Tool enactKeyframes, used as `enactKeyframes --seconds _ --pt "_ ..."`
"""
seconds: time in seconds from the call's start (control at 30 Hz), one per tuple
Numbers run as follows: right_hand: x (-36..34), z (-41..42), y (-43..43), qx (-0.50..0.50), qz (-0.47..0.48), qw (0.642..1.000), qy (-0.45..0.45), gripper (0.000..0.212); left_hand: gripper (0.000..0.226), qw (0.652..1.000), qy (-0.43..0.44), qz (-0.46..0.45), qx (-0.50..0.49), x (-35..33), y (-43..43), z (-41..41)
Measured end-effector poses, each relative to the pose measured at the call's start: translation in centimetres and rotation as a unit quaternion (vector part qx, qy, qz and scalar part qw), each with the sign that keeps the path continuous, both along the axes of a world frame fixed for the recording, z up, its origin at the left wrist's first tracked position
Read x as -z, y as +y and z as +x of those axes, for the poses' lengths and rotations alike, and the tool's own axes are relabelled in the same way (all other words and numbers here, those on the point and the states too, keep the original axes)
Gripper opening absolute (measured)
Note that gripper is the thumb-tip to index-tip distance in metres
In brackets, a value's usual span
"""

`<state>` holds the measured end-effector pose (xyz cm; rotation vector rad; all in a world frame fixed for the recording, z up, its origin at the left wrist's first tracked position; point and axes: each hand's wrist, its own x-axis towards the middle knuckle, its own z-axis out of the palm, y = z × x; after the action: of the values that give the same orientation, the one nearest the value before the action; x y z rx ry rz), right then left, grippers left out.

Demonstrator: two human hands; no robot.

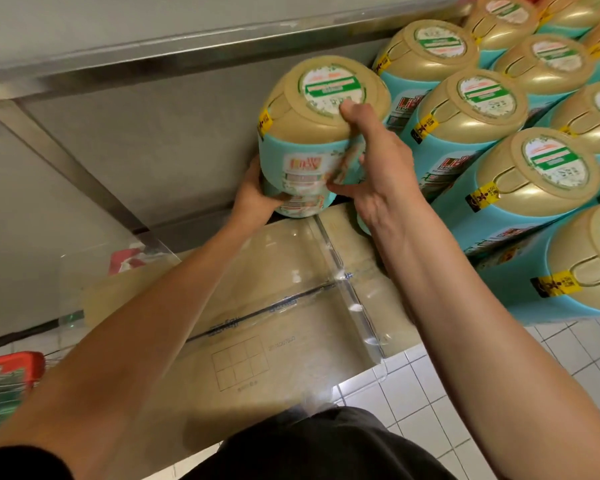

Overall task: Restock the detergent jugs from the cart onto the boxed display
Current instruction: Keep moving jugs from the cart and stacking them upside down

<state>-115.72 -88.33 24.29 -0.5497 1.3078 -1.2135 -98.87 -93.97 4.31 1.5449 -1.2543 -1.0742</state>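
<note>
A turquoise detergent jug with a gold cap is held just above the far end of the cardboard box display. My left hand grips its lower left side. My right hand grips its right side, thumb up on the cap's round label. To the right, several identical jugs stand in rows on the display. The held jug is left of the nearest row.
A clear plastic sheet covers the box top below my arms. A grey wall panel with metal rails runs behind. Red packaging shows at the lower left. White tiled floor lies at the lower right.
</note>
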Motion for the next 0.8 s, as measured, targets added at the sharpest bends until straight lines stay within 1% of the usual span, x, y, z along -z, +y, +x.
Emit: enactKeyframes --seconds 0.03,0.07,0.1,0.13,0.33,0.5,0.7,0.8 --pt "-0.1 0.3 -0.7 0.003 0.003 1.0 -0.002 0.039 0.082 1.0 0.003 -0.003 0.009 -0.1 0.2 0.0" --pt "-0.2 0.5 -1.4 0.006 0.002 1.0 -0.006 0.031 0.088 1.0 -0.001 -0.008 0.01 -0.3 0.4 0.1" --pt "-0.1 0.6 -2.0 0.009 -0.001 1.0 -0.009 0.024 0.089 1.0 -0.01 -0.014 0.013 -0.4 0.4 0.1" --pt "0.0 0.8 -2.6 0.012 -0.003 1.0 -0.009 0.023 0.089 1.0 -0.017 -0.017 0.019 -0.4 0.3 0.3" --pt "-0.2 0.9 -4.8 0.012 0.005 1.0 0.02 0.038 0.093 0.999 -0.021 -0.018 0.034 0.1 0.1 0.5" --pt "1.1 0.2 -4.8 -0.021 -0.039 0.999 0.022 0.031 0.094 1.0 -0.017 -0.026 0.003 0.3 0.7 0.0" --pt "2.4 0.3 -4.5 -0.036 -0.052 0.997 0.054 0.044 0.089 0.999 -0.012 -0.028 -0.01 0.2 1.1 -0.7" --pt "2.5 0.6 -4.1 -0.051 -0.059 0.995 0.066 0.062 0.091 0.999 -0.015 -0.031 -0.015 0.3 1.4 -1.0"
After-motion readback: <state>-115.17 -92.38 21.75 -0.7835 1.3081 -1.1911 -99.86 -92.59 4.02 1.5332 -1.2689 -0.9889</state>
